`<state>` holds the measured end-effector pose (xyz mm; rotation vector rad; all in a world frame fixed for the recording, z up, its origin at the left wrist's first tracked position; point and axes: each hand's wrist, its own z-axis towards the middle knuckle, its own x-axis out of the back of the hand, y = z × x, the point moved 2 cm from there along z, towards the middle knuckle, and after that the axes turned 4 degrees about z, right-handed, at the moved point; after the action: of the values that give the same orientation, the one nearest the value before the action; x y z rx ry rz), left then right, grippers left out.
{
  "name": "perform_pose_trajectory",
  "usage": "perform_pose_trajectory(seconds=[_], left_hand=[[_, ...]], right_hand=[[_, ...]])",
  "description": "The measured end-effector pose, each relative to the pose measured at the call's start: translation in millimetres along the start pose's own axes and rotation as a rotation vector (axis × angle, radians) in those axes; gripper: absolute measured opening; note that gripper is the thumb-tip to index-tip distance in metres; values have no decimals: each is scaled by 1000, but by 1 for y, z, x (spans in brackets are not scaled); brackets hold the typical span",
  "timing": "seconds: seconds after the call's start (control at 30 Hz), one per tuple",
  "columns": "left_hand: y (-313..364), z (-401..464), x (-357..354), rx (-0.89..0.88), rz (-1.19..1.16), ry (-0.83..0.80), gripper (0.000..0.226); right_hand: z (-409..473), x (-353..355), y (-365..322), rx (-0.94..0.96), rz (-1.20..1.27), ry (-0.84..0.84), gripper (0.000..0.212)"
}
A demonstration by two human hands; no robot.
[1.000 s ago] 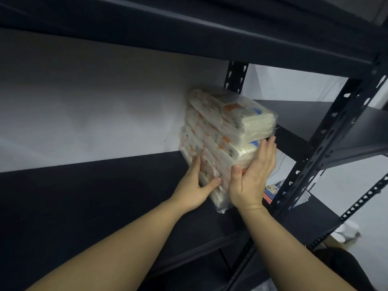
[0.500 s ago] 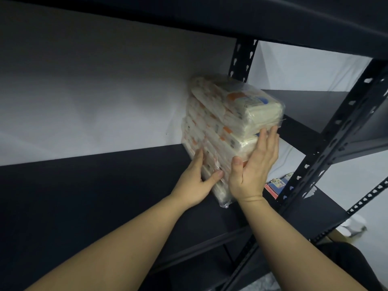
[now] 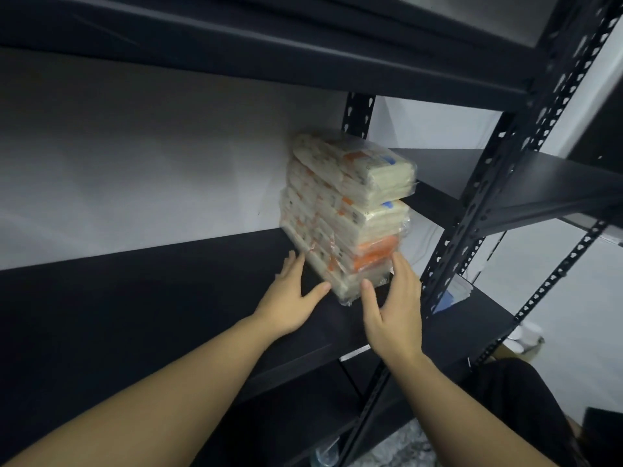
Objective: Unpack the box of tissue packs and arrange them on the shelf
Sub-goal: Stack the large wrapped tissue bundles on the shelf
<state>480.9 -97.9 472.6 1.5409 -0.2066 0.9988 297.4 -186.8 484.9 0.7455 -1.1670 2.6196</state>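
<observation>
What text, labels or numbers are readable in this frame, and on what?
None can be read.
Tissue packs: orange and blue print patches and small dark marks on the wrappers, too blurred to read.
Blue-and-white item behind the shelf post: any print is too small and mostly hidden.
Shelf and white wall: no lettering visible.

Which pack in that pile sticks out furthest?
The topmost plastic-wrapped tissue pack: its near end with the blue mark overhangs the packs stacked beneath it, which sit more in line.
</observation>
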Motion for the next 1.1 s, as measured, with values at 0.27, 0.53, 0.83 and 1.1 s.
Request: perform_pose_trajectory(seconds=[0.27, 0.53, 0.83, 1.1], left_hand=[[-24, -87, 49, 93, 393, -28, 80], [-59, -178, 87, 226, 495, 1, 80], [-71, -277, 80, 269, 660, 152, 81], [-88, -363, 11, 385, 578, 178, 77]], right_hand=[[-69, -11, -44, -8, -188, -277, 50], [-113, -41, -101, 83, -176, -500, 55], [-157, -55, -122, 329, -136, -653, 58], [-242, -53, -80, 391, 16, -755, 55]])
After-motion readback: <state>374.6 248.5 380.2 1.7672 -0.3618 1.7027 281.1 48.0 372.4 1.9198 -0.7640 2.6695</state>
